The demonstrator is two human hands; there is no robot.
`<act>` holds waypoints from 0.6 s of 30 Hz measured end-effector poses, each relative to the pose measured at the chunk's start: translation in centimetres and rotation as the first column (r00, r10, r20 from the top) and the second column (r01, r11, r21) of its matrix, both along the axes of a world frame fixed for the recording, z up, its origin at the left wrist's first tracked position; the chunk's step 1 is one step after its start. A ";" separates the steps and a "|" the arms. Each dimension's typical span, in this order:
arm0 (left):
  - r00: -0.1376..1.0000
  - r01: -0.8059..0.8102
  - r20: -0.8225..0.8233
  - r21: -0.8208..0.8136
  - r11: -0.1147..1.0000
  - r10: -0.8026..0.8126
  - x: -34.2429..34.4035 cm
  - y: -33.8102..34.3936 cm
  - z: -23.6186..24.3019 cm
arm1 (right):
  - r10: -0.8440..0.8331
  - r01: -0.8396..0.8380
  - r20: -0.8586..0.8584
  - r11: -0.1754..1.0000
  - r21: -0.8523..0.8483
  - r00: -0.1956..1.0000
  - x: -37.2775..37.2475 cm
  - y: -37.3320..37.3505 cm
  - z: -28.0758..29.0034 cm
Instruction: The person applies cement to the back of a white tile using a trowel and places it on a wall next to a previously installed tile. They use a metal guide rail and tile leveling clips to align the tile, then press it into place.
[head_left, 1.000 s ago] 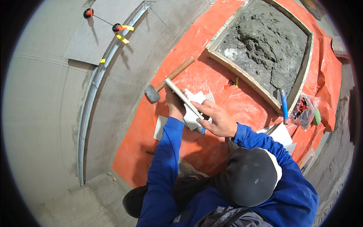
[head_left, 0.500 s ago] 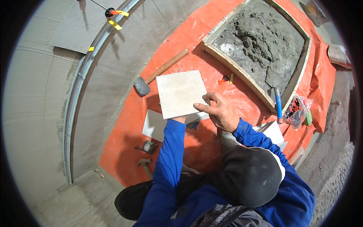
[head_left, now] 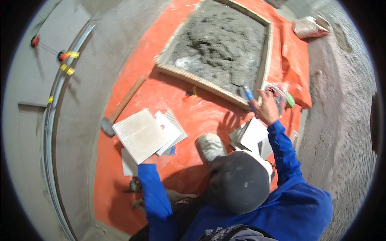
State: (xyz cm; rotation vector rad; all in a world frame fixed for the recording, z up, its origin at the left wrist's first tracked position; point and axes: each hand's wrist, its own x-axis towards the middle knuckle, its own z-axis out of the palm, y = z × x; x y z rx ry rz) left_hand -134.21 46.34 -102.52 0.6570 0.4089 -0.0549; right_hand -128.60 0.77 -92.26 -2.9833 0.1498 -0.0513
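Note:
My left hand (head_left: 146, 160), mostly hidden, holds a pale square tile (head_left: 136, 134) from underneath. Other white tiles (head_left: 169, 130) lie just right of it on the orange sheet (head_left: 209, 112). My right hand (head_left: 267, 105) is stretched out with fingers apart at a blue handle (head_left: 249, 93), which leans in the near right corner of a wooden-framed tray (head_left: 161, 67) of grey mortar (head_left: 217, 44); whether it touches the handle is unclear in the blur. Beside that hand is a clear bag (head_left: 281, 93) with red-and-black pieces.
A wooden-handled mallet (head_left: 109, 125) lies left of the tiles; a tile stack (head_left: 249, 136) lies right of my shoe (head_left: 211, 146). A metal rail (head_left: 54, 108) runs along the left, beside a grey slab (head_left: 52, 24) with red suction pieces. A sack (head_left: 309, 27) sits at back right.
My right hand has left the tile and moved up and right to the blue handle. The tile in my left hand has moved down. The view has swung, shifting the scene.

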 end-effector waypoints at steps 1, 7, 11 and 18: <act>1.000 0.014 0.005 0.013 1.000 -0.014 0.1 -0.2 0.0 | -0.044 0.049 -0.068 0.997 0.066 0.997 -0.2 -0.7 -0.9; 0.999 0.049 0.015 0.027 0.998 -0.049 0.5 -0.3 -0.1 | -0.123 0.149 -0.348 0.988 0.048 0.929 1.7 -2.2 -4.9; 0.999 0.044 0.013 0.039 0.998 -0.045 0.4 0.2 0.1 | -0.117 0.072 -0.405 0.990 -0.125 0.907 2.9 -3.4 -6.7; 0.999 0.043 0.023 0.062 0.997 -0.044 0.2 0.5 0.6 | -0.044 0.021 -0.334 0.997 -0.073 0.941 4.4 -3.6 -8.4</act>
